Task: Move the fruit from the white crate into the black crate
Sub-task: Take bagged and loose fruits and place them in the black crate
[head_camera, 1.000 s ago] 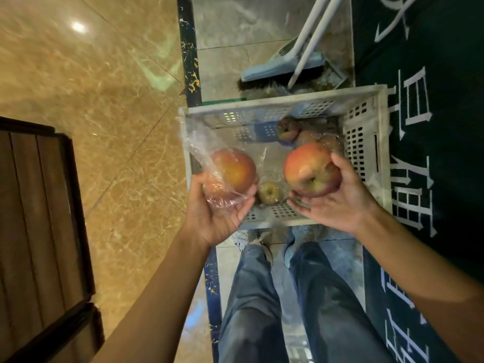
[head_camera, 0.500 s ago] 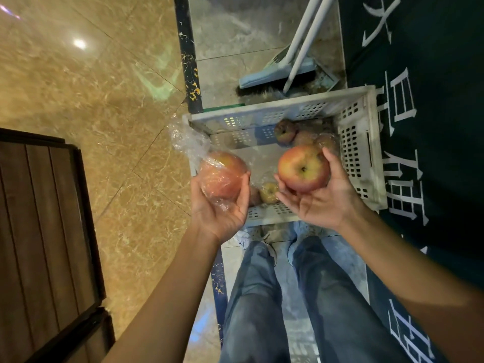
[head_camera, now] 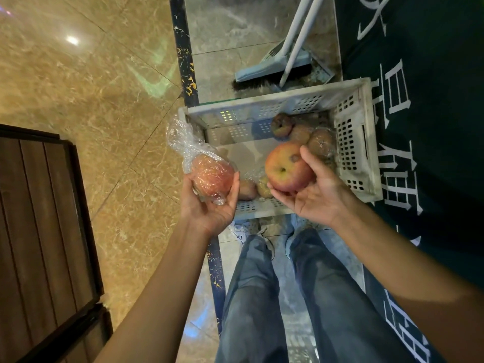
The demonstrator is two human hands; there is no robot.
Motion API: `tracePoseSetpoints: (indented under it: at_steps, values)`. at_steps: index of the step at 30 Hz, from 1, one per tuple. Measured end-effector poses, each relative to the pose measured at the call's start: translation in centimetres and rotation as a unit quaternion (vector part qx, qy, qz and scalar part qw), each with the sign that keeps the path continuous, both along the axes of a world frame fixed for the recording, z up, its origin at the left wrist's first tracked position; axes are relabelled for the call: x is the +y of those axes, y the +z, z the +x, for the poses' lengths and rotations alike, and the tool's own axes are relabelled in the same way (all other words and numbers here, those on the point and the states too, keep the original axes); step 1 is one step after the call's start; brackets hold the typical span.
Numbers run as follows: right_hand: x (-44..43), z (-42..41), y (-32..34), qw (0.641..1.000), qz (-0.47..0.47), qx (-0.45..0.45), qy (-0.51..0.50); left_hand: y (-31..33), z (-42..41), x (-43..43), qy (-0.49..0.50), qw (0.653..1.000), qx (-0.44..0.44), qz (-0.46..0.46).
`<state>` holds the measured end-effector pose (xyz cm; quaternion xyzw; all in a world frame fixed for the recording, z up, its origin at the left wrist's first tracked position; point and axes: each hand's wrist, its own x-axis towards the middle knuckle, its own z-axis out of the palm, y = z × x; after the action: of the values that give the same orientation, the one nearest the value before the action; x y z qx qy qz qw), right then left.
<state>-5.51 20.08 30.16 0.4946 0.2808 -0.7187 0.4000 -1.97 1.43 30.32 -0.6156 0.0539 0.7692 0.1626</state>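
The left hand (head_camera: 209, 203) cups a red apple wrapped in crinkled clear plastic film (head_camera: 212, 176), fingers curled round it. The right hand (head_camera: 314, 195) grips a bare red-and-yellow apple (head_camera: 285, 167) the same way. Both are held above the near edge of the white perforated plastic crate (head_camera: 351, 142), where several more wrapped fruits (head_camera: 301, 129) lie.
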Motion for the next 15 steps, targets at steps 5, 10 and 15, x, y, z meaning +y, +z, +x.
tracePoseSetpoints:
  at_steps: [5,10,15]
  values:
    - [-0.3,0.5,0.2,0.991,0.017,0.119,0.061,0.0,0.5,-0.4,0.012,1.0,-0.013,-0.005]
    - [-1.2,0.8,0.6,0.954,0.095,0.246,0.143,0.0,1.0,-0.8,0.012,1.0,-0.014,-0.004]
    - [-1.8,1.3,0.6,0.873,0.249,0.356,0.22,0.1,1.2,-1.2,0.012,1.0,-0.016,-0.001]
